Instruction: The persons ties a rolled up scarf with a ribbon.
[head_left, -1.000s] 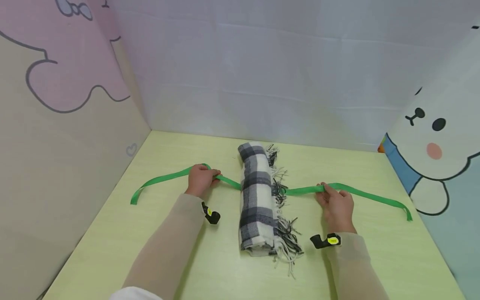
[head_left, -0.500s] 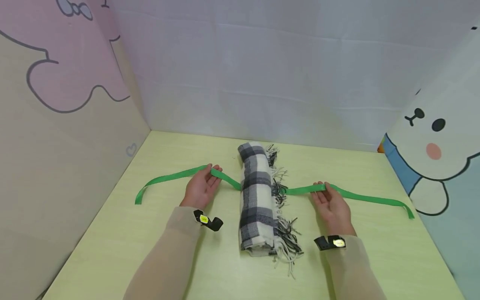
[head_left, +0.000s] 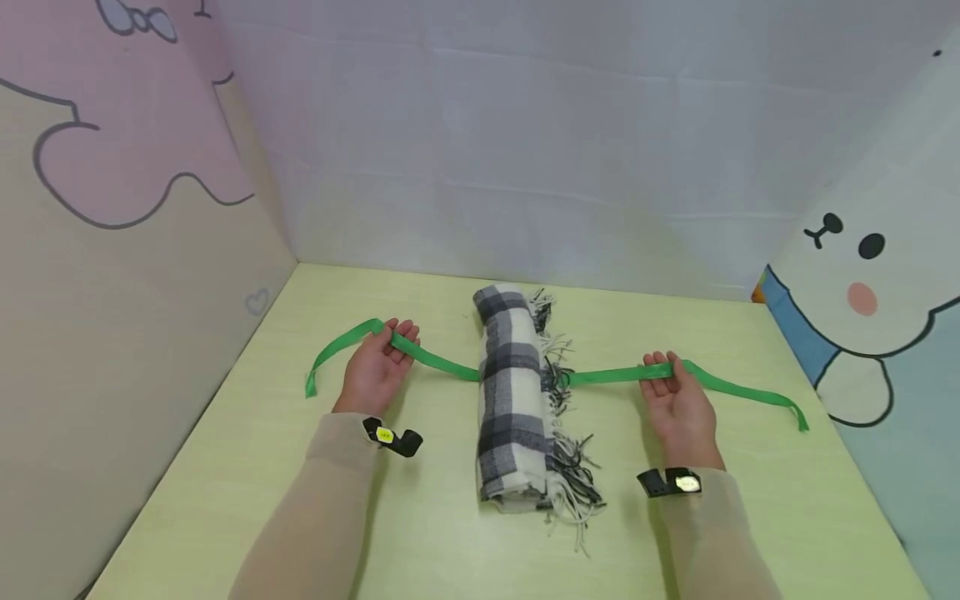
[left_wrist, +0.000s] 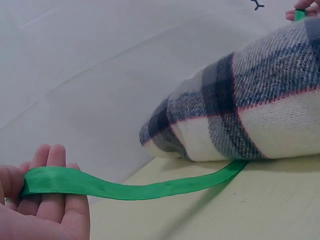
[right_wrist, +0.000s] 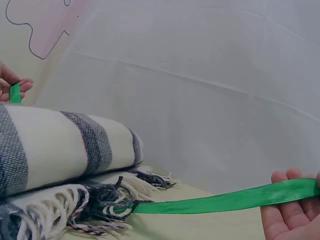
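A rolled scarf (head_left: 512, 400), checked grey and white with a fringe along its right side, lies lengthwise on the table. Beneath it runs a green ribbon (head_left: 444, 365), coming out on both sides. My left hand (head_left: 373, 375), palm up, pinches the ribbon's left part between thumb and fingers; a tail hangs beyond it. To the right of the scarf, my right hand (head_left: 681, 412) holds the other part the same way, its tail trailing right. The left wrist view shows the ribbon (left_wrist: 145, 192) slightly slack; in the right wrist view the ribbon (right_wrist: 210, 204) emerges through the fringe.
The pale yellow table (head_left: 442, 533) is bounded by a white sheet (head_left: 510, 167) at the back. Printed cartoon panels stand at the left (head_left: 135, 300) and right (head_left: 885, 333). Each wrist wears a black strap, such as the left strap (head_left: 393, 437).
Both hands have turned palm up while keeping hold of the ribbon. My left hand has moved left, drawing its ribbon tail shorter; my right hand has shifted slightly right.
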